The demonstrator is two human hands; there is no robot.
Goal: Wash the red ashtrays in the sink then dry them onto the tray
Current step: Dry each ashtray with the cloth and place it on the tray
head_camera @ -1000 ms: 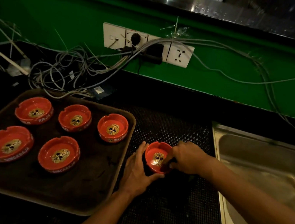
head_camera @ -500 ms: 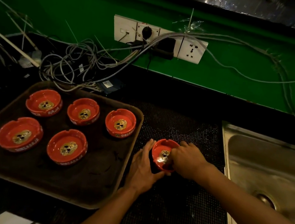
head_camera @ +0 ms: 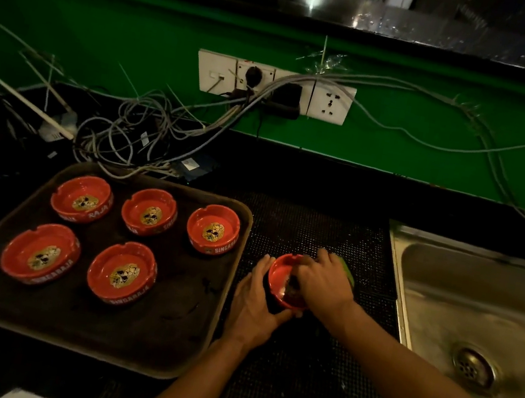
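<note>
While our left hand (head_camera: 253, 305) cups the red ashtray (head_camera: 278, 281) on the dark surface (head_camera: 291, 394), our right hand (head_camera: 323, 283) grips a green sponge (head_camera: 348, 270) inside it, five ashtrays on the tray (head_camera: 138, 351).

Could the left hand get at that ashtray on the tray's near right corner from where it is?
Probably yes. The left hand steadies the ashtray on the mat, beside the tray; nothing stands between it and the nearest tray ashtray. It must let go first.

L hand (head_camera: 253, 305) cupped a red ashtray (head_camera: 278, 283) on the bench mat (head_camera: 291, 394), btwn tray (head_camera: 228, 293) & sink (head_camera: 407, 320). R hand (head_camera: 326, 286) pressed a green sponge (head_camera: 348, 271) into it. Five ashtrays (head_camera: 123, 273) sat on tray.
</note>
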